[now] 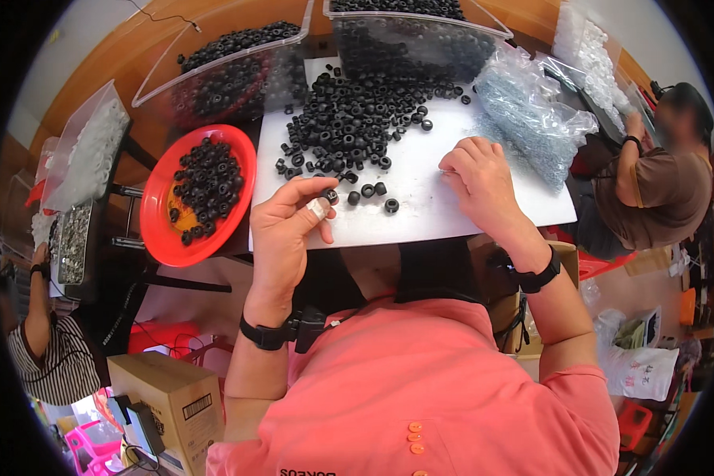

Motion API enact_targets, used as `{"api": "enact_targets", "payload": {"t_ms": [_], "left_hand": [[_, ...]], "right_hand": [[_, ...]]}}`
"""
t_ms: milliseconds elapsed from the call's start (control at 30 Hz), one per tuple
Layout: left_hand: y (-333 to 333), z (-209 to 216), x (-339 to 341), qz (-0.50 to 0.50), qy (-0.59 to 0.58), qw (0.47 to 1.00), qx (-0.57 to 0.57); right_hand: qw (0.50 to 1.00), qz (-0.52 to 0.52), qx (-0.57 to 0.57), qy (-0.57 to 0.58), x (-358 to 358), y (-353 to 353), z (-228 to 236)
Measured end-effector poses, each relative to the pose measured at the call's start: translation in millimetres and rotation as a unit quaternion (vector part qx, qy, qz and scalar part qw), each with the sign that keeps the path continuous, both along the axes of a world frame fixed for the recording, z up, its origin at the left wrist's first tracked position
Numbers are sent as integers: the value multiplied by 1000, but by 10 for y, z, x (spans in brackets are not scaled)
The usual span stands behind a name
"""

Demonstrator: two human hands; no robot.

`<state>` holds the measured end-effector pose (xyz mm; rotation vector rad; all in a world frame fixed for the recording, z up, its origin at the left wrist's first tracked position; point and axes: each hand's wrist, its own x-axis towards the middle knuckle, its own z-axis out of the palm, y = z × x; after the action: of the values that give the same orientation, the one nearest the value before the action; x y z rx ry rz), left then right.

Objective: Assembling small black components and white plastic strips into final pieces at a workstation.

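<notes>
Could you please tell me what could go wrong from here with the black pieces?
The small black piece at the fingertips of the left hand could slip and get lost among the similar loose pieces. The black piece nearest the front edge might roll off the white tabletop if nudged. The right hand could also bump the clear bag close beside it.

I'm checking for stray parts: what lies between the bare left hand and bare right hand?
In the head view, a few loose, small, round black pieces lie on the flat white board, mostly nearer the left hand.
</notes>
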<state>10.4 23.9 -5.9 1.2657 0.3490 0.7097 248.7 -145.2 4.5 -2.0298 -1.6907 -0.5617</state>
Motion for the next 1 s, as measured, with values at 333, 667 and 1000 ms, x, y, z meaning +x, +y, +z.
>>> {"api": "enact_targets", "payload": {"t_ms": [333,667,1000], "left_hand": [[-9,3,2,3,-24,998,-50],[83,-38,-46,-25,-74,991,-111],[118,-73,-60,-47,-126,980,-147]], "right_hand": [[999,-32,11,14,85,37,-25],[996,-84,25,-21,107,-5,44],[991,102,83,28,-628,570,181]]}}
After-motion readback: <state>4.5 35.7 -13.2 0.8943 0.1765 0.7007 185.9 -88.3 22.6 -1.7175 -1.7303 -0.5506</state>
